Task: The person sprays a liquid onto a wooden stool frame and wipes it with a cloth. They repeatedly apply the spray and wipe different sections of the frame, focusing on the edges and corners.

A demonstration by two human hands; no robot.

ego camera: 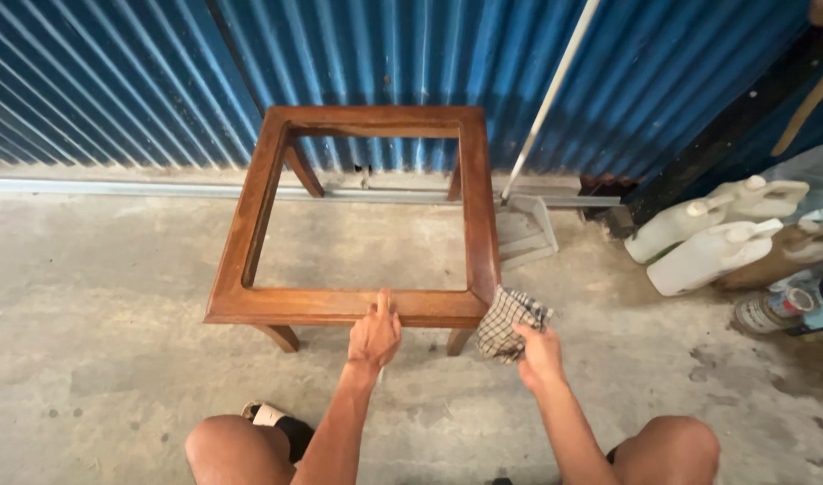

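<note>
At the bottom we see our two bare knees, and between the left knee and the arm a sandal [269,415] on the concrete floor [97,359]. Our left hand [375,334] lies flat and relaxed on the near rail of the frame [250,216], with the fingers stretched forward over the wood; it grasps nothing. Our right hand [541,354] is clenched around a checked cloth [508,321], and the cloth touches the near right corner of the frame. The frame is a low wooden table without its top panel, brown and glossy, standing upright on its legs on the floor in the middle of the view, so we look through the open square to the concrete. Just behind its right side a pale tool head [526,232] rests on the floor, and its white handle [550,99] leans up against the wall. More to the right, well apart from the frame, two white jugs [710,241] lie on their sides, and near them stands a small can [771,311] next to other containers that we cannot tell clearly. At the back a blue corrugated metal wall [115,81] closes the view, with a grey metal strip along its base.
</note>
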